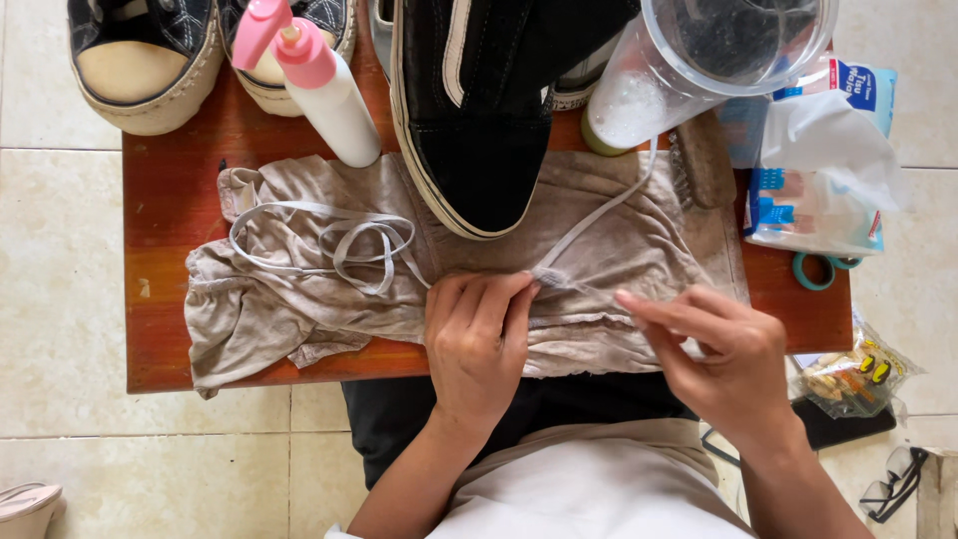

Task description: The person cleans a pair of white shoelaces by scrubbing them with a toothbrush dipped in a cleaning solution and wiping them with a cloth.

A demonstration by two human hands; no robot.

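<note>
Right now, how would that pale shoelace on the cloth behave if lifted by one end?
The shoelace lies in loose loops, so probably floppy and trailing. It looks thin and flat, likely very light. The left hand pinches it, and it bends easily there.

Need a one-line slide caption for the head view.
Both hands pinch a grey shoelace over a beige cloth, black sneaker beside.

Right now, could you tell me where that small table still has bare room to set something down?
The bare wood of the table shows along its left edge, beside the cloth, and in a small patch at the right front corner below the scissors. The back edge is crowded with shoes, a bottle and a jug; both hands fill the middle.
</note>
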